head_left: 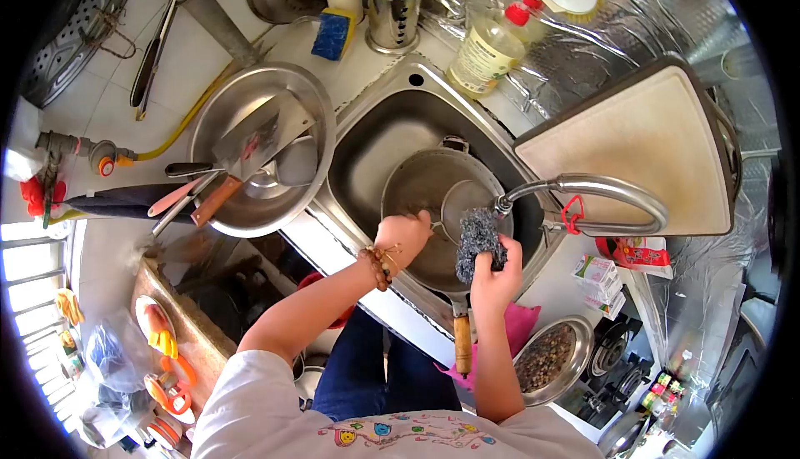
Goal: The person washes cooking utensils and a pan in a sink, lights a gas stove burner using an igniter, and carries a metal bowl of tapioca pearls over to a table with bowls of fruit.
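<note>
So, left to right: a steel basin with blades and handles in it sat just past the sink's left edge, best left alone, since those edges were close to a moving elbow. The left hand was over the pan, fingers curled into a loose fist, wrist bent in, forearm slanting up from the lower left. Couldn't tell if it was pinching anything; a round thing lay right by its fingertips. Imo that hand's best job was steadying.

The pan sat in the sink, toward its near right part, wooden handle poking out over the near edge. A steady rim mattered there, because a bumped handle could've swung the whole pan.

The right hand had its grip closed around a dark wiry scrubber, thumb up along the near side, forearm nearly straight out from the body. For good scrubbing I'd have gone flat-faced, even pressure, small circles, and kept knuckles clear of the faucet spout just above.
</note>
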`<state>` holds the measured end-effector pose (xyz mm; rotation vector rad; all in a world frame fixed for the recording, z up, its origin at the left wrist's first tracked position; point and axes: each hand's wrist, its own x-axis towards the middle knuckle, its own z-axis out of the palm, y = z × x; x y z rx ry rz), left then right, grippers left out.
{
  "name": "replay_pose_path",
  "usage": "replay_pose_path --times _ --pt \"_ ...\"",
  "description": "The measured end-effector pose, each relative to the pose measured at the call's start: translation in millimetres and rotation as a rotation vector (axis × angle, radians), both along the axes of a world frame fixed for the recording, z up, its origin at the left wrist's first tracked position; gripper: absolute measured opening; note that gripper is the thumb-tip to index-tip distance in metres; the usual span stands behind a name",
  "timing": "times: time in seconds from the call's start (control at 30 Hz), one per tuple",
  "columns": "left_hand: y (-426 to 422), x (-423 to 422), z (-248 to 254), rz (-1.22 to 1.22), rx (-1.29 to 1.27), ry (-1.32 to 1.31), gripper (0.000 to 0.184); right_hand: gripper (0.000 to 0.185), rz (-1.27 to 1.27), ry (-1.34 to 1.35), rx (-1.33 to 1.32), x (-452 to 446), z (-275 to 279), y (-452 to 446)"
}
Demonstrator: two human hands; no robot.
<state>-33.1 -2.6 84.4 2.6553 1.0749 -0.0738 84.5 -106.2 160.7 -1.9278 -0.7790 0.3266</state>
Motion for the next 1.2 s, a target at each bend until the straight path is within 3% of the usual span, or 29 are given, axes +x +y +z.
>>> replay_pose_path --times 0.13,0.23,0.3,0.33,0.57,0.6,0.63,0.67,0.77,0.87,0.93,0.97,1.0,1.07,1.1,1.2 --pt "-9 -1 0 0.028 0.019 -0.030 0.025 0.023 0.069 -0.109 0.060 -4 11 32" --pt "-10 -5 11 0.005 0.008 0.021 0.022 0.025 0.096 -0.010 0.091 -6 21 71" --pt "-9 -9 18 0.132 -0.256 -0.038 0.023 0.027 0.138 0.049 0.115 -5 20 100" --pt "-10 -8 17 0.133 -0.253 -0.038 0.023 0.027 0.152 0.096 0.132 -6 22 116" --pt "-12 -17 27 0.155 -0.340 0.003 0.044 0.034 0.299 0.165 0.330 -34 40 252" --pt "-13 -17 27 0.156 -0.347 0.008 0.044 0.038 0.293 0.191 0.233 -38 29 278" --pt "-14 -17 28 0.161 -0.344 -0.004 0.045 0.041 0.404 0.469 0.260 -49 45 289" --pt "-14 -16 28 0.165 -0.337 -0.017 0.045 0.044 0.410 0.232 0.257 -50 32 308" --pt "-13 -18 23 0.185 -0.397 -0.035 0.041 0.038 0.324 0.169 0.311 -51 37 282" --pt "-15 -20 10 0.178 -0.441 -0.152 0.032 0.027 0.488 0.189 0.282 -45 13 190" --pt "-13 -25 -23 -0.132 -0.347 -0.084 0.026 0.015 0.484 -0.007 0.119 -37 -16 117" --pt "-12 -23 -23 0.037 -0.480 -0.224 0.023 0.013 0.448 -0.105 0.071 -33 -32 86" --pt "-11 -19 -18 0.216 -0.614 -0.359 0.021 0.021 0.435 -0.135 -0.052 -20 -52 63" --pt "-2 -13 13 0.230 -0.802 -0.342 0.020 0.032 0.381 -0.310 -0.077 8 -83 46" --pt "-6 -10 11 0.200 -0.801 -0.359 0.021 0.041 0.387 -0.327 -0.149 18 -94 46" --pt "-20 2 14 0.198 -0.756 -0.380 0.021 0.038 0.260 -0.486 -0.226 38 -109 68"
